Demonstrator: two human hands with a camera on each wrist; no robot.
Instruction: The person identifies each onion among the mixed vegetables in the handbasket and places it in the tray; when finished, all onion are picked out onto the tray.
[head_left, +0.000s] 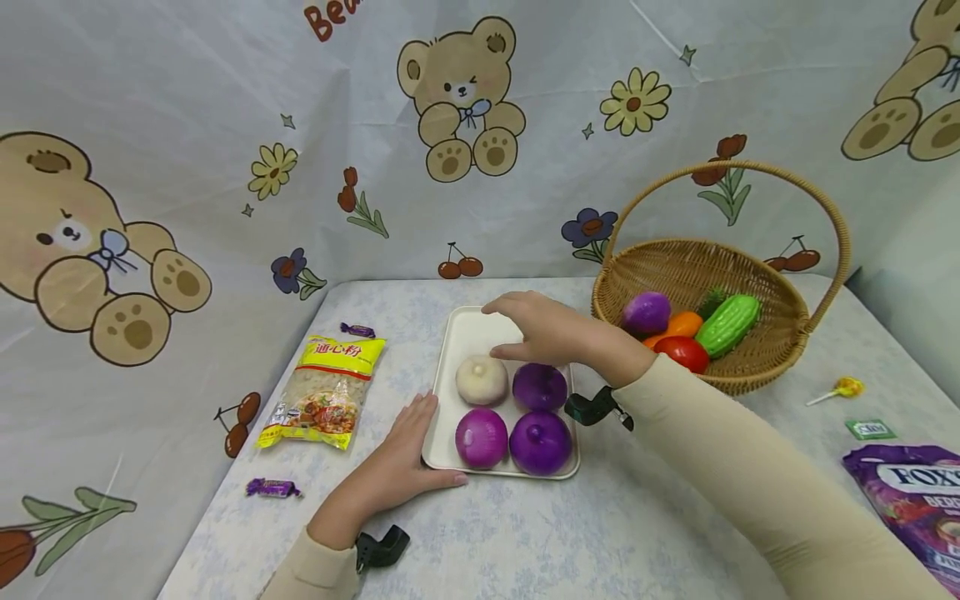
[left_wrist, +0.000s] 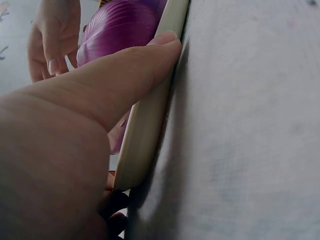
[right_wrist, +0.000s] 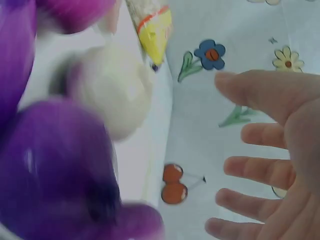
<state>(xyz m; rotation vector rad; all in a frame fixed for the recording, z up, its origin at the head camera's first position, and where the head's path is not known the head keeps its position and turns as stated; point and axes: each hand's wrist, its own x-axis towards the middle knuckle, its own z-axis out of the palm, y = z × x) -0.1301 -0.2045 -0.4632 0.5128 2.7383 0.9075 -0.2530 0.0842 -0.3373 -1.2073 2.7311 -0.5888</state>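
Note:
A white tray [head_left: 465, 321] lies on the table with a white garlic-like bulb [head_left: 482, 380], a magenta onion [head_left: 482, 437] and two dark purple round vegetables, one behind [head_left: 540, 387] and one in front [head_left: 540, 442]. My left hand [head_left: 401, 454] touches the tray's near left corner, fingers along its left side; the straight thumb [left_wrist: 145, 57] presses the near rim in the left wrist view. Over the tray's far right part hovers my right hand [head_left: 540, 329], thumb and fingers apart and nothing between them. In the right wrist view those spread fingers [right_wrist: 255, 167] are beside the blurred bulb [right_wrist: 112, 92].
At the right back stands a wicker basket [head_left: 780, 333] with a tall handle, holding several vegetables. A pasta bag [head_left: 322, 392] and two purple-wrapped candies [head_left: 272, 488] lie on the left. A lollipop [head_left: 847, 387], a green packet [head_left: 870, 429] and a purple bag [head_left: 911, 500] lie at right.

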